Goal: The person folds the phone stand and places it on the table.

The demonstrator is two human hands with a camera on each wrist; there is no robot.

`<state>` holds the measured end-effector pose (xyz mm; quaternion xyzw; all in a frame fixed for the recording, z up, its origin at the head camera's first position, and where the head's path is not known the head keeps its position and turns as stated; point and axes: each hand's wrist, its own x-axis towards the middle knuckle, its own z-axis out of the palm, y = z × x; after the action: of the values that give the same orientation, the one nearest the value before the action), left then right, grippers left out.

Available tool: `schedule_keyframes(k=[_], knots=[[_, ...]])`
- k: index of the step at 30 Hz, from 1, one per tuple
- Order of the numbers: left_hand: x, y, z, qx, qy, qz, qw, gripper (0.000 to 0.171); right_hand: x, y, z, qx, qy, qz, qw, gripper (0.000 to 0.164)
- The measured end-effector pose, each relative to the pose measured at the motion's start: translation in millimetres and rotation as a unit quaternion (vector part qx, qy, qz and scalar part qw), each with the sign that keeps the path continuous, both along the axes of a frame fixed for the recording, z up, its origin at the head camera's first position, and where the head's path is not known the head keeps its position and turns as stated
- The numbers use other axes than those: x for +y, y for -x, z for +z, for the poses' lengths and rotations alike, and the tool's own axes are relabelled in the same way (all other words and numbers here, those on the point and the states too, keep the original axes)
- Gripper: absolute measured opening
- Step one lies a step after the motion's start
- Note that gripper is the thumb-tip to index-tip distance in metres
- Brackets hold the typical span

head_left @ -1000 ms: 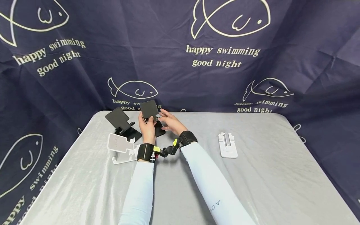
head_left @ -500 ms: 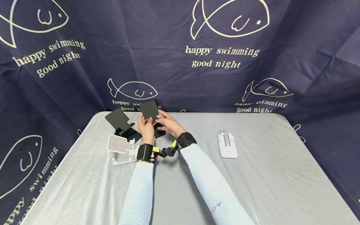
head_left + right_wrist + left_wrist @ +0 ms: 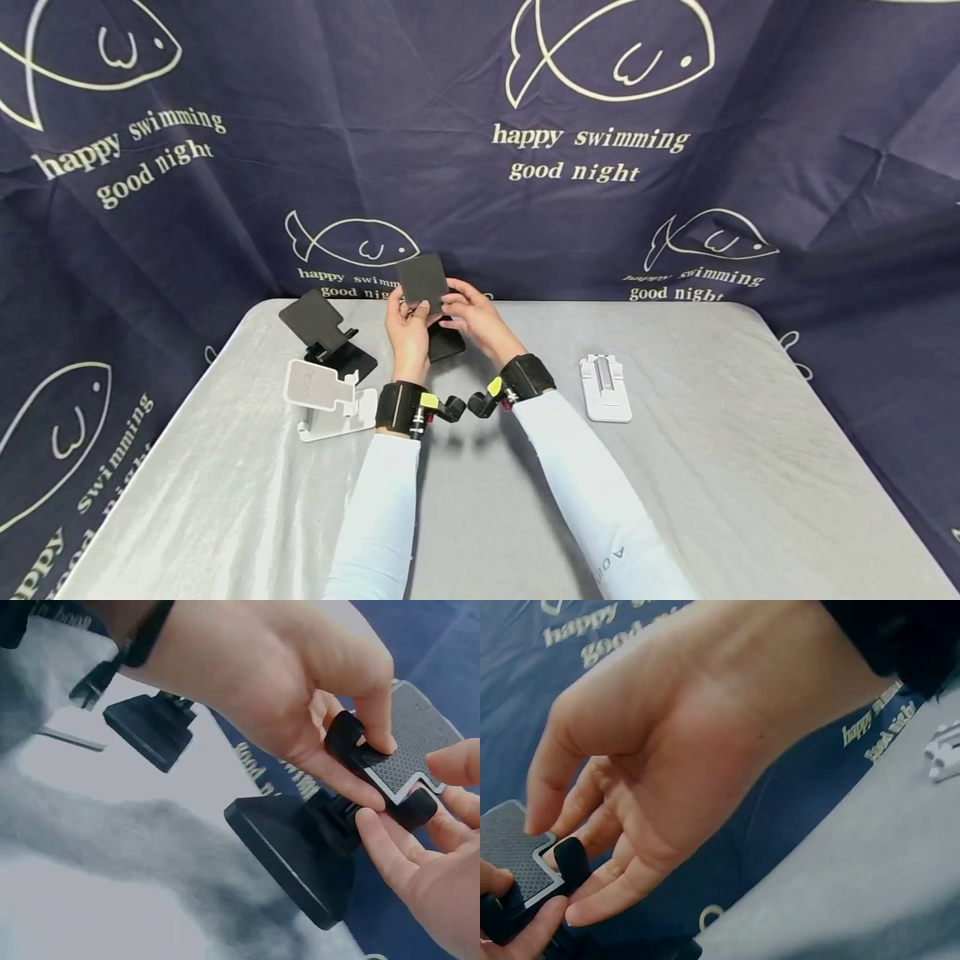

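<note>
Both hands are on a black phone stand [image 3: 422, 279], raised above the far part of the table with its plate tilted up. My left hand [image 3: 409, 340] grips the lower part of the plate, its thumb on the textured pad [image 3: 417, 727]. At the plate's right edge, my right hand [image 3: 487, 327] holds on with thumb and fingers, close to a small black lip [image 3: 571, 862]. Below hangs the stand's thick base [image 3: 289, 851]. Finger contact behind the plate is partly hidden.
Left of the hands stand an unfolded black phone stand [image 3: 311, 321] and an unfolded white phone stand [image 3: 313, 385]. Farther right lies a folded white phone stand [image 3: 605, 389]. The grey cloth-covered table [image 3: 720, 467] ends against a dark blue printed curtain [image 3: 450, 125].
Both hands have moved right and slightly up with the black phone stand. My right fingers have come in closer to the plate's edge. The other stands have stayed put.
</note>
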<state>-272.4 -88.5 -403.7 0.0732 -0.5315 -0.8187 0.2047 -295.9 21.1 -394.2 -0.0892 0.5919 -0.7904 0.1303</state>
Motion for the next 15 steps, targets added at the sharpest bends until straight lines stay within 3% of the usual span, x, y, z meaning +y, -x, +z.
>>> schedule_keyframes(k=[7,15], knots=[[26,-11.9,10.7,0.014,0.024,-0.070,0.9972,0.040,43,-17.3,5.9,0.054,-0.012,-0.031,0.998,0.047],[56,-29.6,15.3,0.006,0.070,-0.145,0.9870,0.042,79,-36.8,11.7,0.083,-0.079,-0.111,0.987,0.034]])
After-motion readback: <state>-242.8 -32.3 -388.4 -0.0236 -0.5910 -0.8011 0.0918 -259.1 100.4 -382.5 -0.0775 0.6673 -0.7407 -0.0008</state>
